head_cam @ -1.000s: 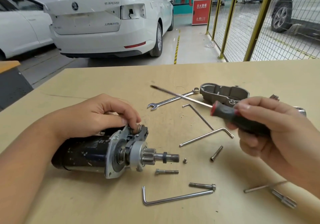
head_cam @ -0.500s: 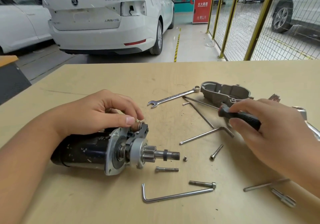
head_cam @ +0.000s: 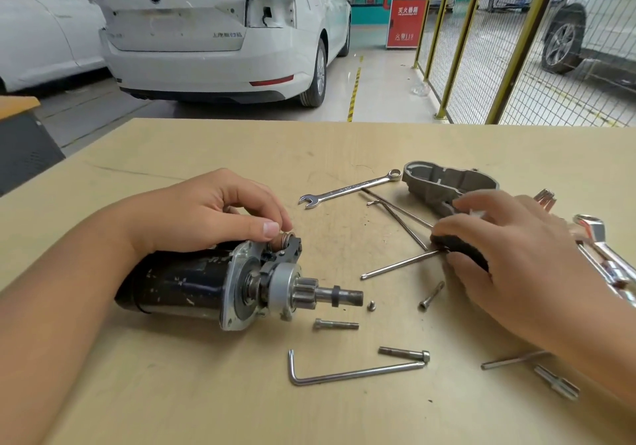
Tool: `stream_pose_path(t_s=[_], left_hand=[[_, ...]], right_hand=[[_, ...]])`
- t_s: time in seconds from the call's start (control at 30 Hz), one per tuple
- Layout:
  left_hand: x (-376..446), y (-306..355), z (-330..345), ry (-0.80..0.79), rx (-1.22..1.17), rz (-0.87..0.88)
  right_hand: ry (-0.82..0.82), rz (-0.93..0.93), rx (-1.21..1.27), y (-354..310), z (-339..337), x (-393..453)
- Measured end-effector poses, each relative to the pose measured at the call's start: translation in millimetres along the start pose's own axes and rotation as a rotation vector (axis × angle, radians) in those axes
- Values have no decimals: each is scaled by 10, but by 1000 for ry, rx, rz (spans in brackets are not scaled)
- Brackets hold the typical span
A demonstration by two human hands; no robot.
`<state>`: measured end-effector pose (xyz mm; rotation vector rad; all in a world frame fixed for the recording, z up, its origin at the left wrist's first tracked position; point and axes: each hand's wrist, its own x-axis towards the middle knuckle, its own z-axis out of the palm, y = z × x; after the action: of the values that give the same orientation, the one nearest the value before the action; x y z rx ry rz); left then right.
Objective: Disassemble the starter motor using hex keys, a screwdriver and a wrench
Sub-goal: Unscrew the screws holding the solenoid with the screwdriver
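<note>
Two bare hands work at a starter motor lying on its side on the workbench, its pinion shaft pointing right. The left hand rests on the motor's top, fingertips pinching a small ring at the fork. Right of the motor, the right hand lies over the screwdriver handle among hex keys; whether it grips cannot be told. Judged next: lifting the fork parts free.

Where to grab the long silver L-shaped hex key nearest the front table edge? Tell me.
Pinch the long silver L-shaped hex key midway along its long arm, coming from above. It lies flat on the table, and a bolt crowds its right end.
</note>
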<state>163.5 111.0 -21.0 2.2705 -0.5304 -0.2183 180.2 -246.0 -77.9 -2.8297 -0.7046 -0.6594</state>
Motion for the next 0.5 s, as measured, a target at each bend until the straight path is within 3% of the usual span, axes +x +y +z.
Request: stream_pose_path(t_s=[0.13, 0.33, 0.5], left_hand=[[1, 15, 8, -6, -18, -9], [-8, 42, 6, -19, -5, 0], [3, 28, 4, -33, 8, 10]], right_hand=[[-53, -171, -76, -80, -20, 90], [-320, -159, -283, -148, -48, 313], [-386, -236, -376, -237, -42, 415]])
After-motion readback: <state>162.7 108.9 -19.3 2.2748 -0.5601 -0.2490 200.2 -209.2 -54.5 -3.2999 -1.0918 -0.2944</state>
